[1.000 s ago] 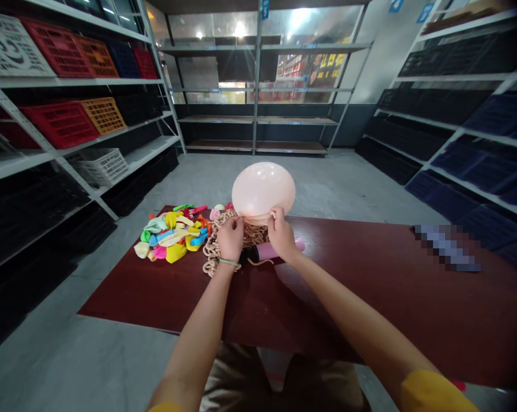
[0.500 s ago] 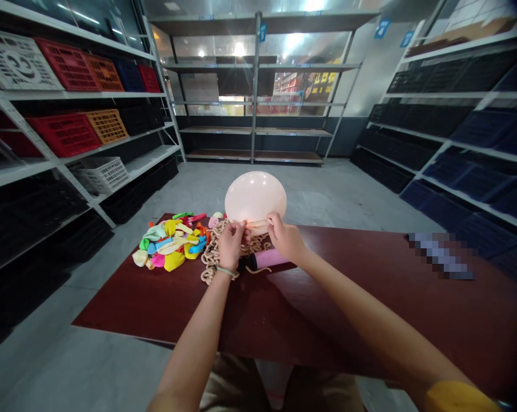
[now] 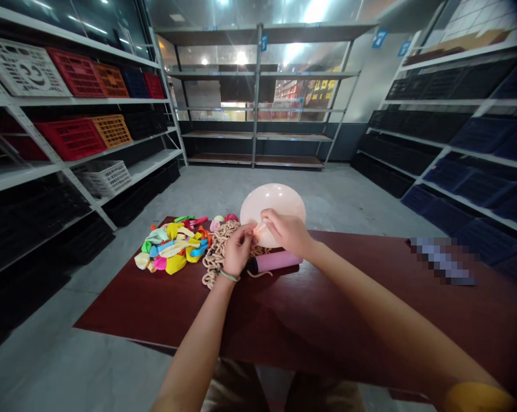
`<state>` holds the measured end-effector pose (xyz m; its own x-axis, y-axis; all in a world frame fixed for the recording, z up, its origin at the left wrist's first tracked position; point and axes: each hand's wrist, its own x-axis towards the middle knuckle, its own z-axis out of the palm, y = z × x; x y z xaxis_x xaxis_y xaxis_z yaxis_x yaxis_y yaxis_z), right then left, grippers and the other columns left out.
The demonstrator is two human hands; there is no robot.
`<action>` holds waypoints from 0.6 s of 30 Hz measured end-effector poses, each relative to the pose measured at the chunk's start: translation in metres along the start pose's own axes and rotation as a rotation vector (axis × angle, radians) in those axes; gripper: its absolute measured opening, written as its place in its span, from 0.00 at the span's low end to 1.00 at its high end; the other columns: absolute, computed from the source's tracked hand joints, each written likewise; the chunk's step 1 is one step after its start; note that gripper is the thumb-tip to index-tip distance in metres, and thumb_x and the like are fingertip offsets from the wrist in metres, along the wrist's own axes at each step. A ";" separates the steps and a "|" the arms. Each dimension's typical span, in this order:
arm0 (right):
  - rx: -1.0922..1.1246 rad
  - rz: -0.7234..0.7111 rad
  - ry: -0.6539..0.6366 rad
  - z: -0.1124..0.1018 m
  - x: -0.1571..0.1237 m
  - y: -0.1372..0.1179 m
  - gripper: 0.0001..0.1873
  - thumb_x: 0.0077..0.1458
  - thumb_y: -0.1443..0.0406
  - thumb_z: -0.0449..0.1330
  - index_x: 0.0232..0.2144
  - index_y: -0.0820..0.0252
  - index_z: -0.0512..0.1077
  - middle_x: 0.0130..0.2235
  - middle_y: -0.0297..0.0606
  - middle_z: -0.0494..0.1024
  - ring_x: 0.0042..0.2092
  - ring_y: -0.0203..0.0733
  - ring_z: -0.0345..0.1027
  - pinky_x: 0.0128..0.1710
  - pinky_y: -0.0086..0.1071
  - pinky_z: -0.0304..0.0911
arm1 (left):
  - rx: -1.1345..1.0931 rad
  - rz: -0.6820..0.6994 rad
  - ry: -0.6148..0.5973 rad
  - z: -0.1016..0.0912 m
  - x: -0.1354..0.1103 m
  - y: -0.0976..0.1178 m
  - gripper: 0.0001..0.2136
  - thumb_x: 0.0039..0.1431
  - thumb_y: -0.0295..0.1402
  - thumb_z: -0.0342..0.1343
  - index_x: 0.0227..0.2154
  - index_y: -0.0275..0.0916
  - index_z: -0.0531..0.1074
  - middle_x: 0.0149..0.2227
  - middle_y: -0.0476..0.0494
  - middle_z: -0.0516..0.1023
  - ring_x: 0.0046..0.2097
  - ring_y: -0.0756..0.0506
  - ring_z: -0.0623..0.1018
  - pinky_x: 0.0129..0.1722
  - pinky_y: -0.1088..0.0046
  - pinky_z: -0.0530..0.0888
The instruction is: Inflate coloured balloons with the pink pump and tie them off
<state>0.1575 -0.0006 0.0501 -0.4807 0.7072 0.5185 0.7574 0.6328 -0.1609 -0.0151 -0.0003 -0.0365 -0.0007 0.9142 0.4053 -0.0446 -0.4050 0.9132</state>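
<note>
A pale pink inflated balloon (image 3: 275, 199) stands behind my hands, above the far edge of the dark red table (image 3: 258, 337). My left hand (image 3: 238, 247) pinches the balloon's neck from the left. Closed fingers of my right hand (image 3: 287, 232) grip the stretched neck from the right and cover part of the balloon. Just below them lies a pink hand pump (image 3: 279, 261) with a black end. Beige rope (image 3: 215, 257) is heaped beside and behind my left wrist. Further left is a pile of flat, colourful balloons (image 3: 173, 246).
A pixelated flat item (image 3: 442, 260) lies at the table's right. Shelves with red crates (image 3: 72, 137) and a white crate (image 3: 106, 176) line the left side; dark blue crates (image 3: 477, 166) fill the right. A metal rack (image 3: 255, 103) stands at the back.
The balloon has shifted right and slightly down in view. My hands have moved closer together at its neck, which was stretched sideways between them before. More of the pump shows.
</note>
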 end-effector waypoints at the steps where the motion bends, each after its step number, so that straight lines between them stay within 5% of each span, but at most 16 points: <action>1: 0.013 0.013 -0.015 -0.004 0.004 0.002 0.16 0.68 0.60 0.41 0.45 0.56 0.66 0.33 0.38 0.77 0.33 0.41 0.70 0.33 0.33 0.56 | -0.046 -0.029 -0.043 0.001 0.000 0.001 0.16 0.63 0.44 0.54 0.46 0.38 0.75 0.26 0.48 0.74 0.24 0.51 0.71 0.26 0.75 0.69; 9: 0.271 0.033 -0.136 -0.009 0.015 0.021 0.11 0.67 0.59 0.44 0.41 0.55 0.64 0.38 0.37 0.76 0.37 0.40 0.68 0.38 0.34 0.60 | -0.245 -0.291 -0.320 -0.002 0.001 0.014 0.16 0.57 0.47 0.59 0.34 0.36 0.72 0.25 0.51 0.70 0.23 0.53 0.70 0.26 0.77 0.70; 13: 0.382 0.025 -0.203 -0.011 0.016 0.017 0.07 0.65 0.62 0.46 0.38 0.55 0.62 0.36 0.36 0.76 0.37 0.38 0.67 0.39 0.33 0.61 | -0.145 -0.244 -0.389 0.000 0.000 0.014 0.16 0.57 0.48 0.58 0.32 0.38 0.71 0.25 0.50 0.71 0.25 0.51 0.72 0.27 0.75 0.70; 18: 0.402 0.038 -0.277 -0.016 0.016 0.011 0.06 0.65 0.61 0.47 0.41 0.55 0.61 0.33 0.34 0.75 0.34 0.36 0.66 0.36 0.32 0.62 | 0.107 -0.085 -0.286 0.005 -0.003 0.008 0.15 0.62 0.45 0.53 0.30 0.39 0.72 0.23 0.49 0.71 0.26 0.49 0.70 0.27 0.75 0.68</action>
<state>0.1651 0.0127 0.0696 -0.5971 0.7547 0.2717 0.5724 0.6382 -0.5148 -0.0104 -0.0066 -0.0307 0.2804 0.9090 0.3082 0.0726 -0.3403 0.9375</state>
